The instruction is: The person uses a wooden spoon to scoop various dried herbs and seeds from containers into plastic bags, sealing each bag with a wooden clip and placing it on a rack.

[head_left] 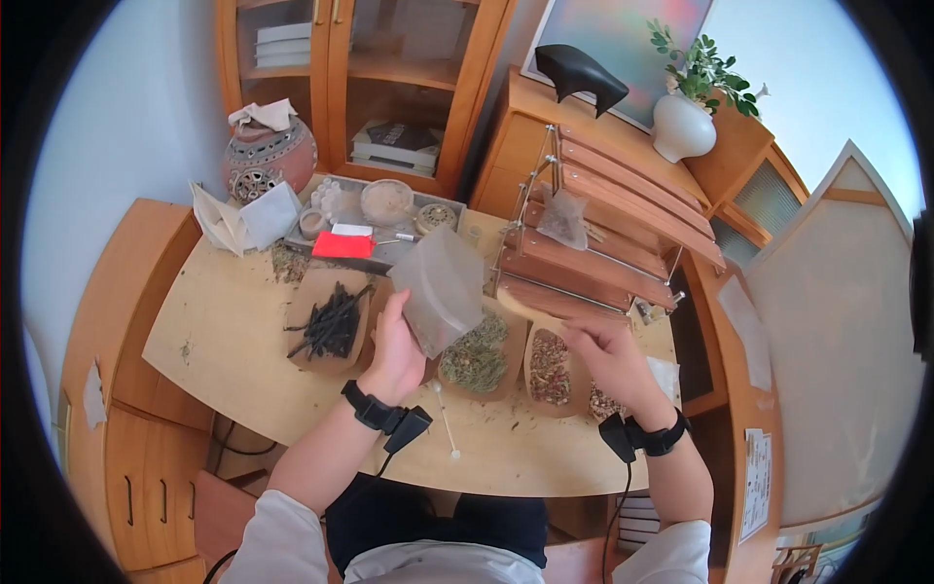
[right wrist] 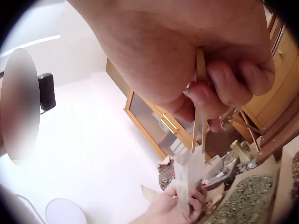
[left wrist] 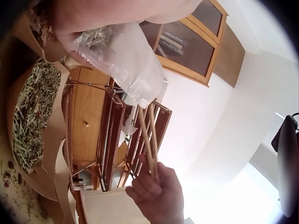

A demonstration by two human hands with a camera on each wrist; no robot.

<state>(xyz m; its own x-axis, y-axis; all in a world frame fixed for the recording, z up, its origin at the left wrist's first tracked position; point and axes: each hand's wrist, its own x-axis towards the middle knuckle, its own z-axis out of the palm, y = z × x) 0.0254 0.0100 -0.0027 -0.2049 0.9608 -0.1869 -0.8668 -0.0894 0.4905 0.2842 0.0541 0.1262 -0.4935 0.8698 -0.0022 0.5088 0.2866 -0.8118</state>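
My left hand [head_left: 397,352] grips a translucent pouch [head_left: 440,290], tilted above the paper trays. Some dried herb shows inside the pouch [left wrist: 126,60] in the left wrist view. My right hand [head_left: 618,365] pinches wooden tweezers [left wrist: 148,135] over the trays at the right. In the right wrist view the fingers [right wrist: 224,84] curl round the tweezers [right wrist: 199,126], whose tips overlap the pouch [right wrist: 189,168]; contact cannot be told. Below are a tray of green herb [head_left: 474,362], a tray of reddish dried pieces [head_left: 551,370] and a tray of dark sticks [head_left: 331,326].
A grey tray [head_left: 389,255] with small containers and a red packet [head_left: 342,245] stands behind, beside a patterned pot [head_left: 270,156] and white paper bags [head_left: 270,216]. A slatted wooden rack [head_left: 603,238] stands at the back right. A thin white stick [head_left: 447,423] lies near the front edge.
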